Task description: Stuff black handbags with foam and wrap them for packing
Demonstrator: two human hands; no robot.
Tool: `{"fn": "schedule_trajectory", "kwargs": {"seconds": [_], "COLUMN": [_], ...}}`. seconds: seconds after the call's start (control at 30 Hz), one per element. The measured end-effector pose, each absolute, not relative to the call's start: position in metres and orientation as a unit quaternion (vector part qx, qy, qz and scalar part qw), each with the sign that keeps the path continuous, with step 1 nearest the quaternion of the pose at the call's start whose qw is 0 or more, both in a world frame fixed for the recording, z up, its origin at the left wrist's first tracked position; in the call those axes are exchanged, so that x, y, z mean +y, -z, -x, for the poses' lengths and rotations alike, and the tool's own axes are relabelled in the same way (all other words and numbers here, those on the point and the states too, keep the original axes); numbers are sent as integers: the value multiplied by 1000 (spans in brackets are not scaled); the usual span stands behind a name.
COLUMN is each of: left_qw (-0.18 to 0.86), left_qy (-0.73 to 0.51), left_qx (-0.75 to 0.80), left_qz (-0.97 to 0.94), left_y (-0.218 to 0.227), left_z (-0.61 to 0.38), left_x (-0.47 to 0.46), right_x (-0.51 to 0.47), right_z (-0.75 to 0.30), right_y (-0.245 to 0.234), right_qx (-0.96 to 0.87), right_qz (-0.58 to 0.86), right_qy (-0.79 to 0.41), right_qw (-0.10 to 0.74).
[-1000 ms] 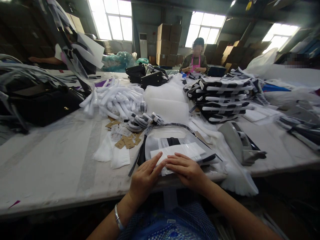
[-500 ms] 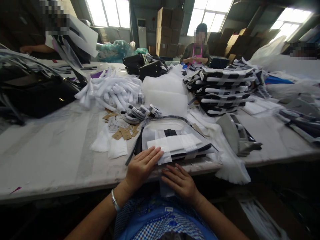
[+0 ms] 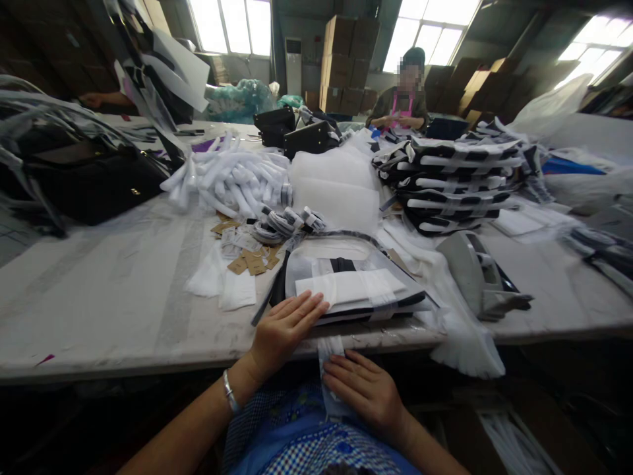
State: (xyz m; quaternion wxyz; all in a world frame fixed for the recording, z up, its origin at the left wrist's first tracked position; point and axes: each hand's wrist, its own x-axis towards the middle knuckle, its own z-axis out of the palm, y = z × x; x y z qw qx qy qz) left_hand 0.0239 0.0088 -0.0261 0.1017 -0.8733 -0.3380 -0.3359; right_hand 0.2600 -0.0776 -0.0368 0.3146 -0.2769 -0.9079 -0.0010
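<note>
Reading these as clock directions around the wrapped handbag (image 3: 366, 264), which lies flat near the front edge of the table (image 3: 123, 310), straight out at the wearer's 12.

Left hand (image 3: 284, 330) is at the bag's 7 o'clock: fingers together and stretched out, palm down on the end of the white padding strip (image 3: 366, 285) that lies across the bag. It's just resting on top, not clutching anything. There's a silver bracelet (image 3: 230, 392) on that wrist.

Right hand (image 3: 368, 392) is down at 6, off the bag and past the table edge. Its fingers lie straight over a clear plastic strip (image 3: 330, 346) — can't tell if it's actually pinching it, the thumb's hidden.

Going round the dial: brown tags (image 3: 254, 262) between 9 and 10, bundled cords (image 3: 279, 224) at 10, a heap of white tubes (image 3: 237, 175) further out that way. White foam sheets (image 3: 336, 191) sit at 12, a stack of wrapped bags (image 3: 455, 185) at 2, a grey tool (image 3: 465, 270) at 3. Far off toward 1 — a co-worker in a pink apron (image 3: 405, 109).
</note>
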Motion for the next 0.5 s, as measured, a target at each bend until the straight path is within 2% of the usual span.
{"fn": "schedule_trajectory", "kwargs": {"seconds": [0.3, 0.5], "left_qw": [76, 61], "left_qy": [310, 324], "left_qx": [-334, -343], "left_qz": [887, 880], "left_y": [28, 27], "left_z": [-25, -28], "left_x": [6, 5], "right_x": [-41, 4], "right_z": [-261, -261], "right_y": [-30, -45], "right_qx": [-910, -921], "right_qz": [255, 249], "right_qy": [-21, 27], "right_qw": [325, 298]}}
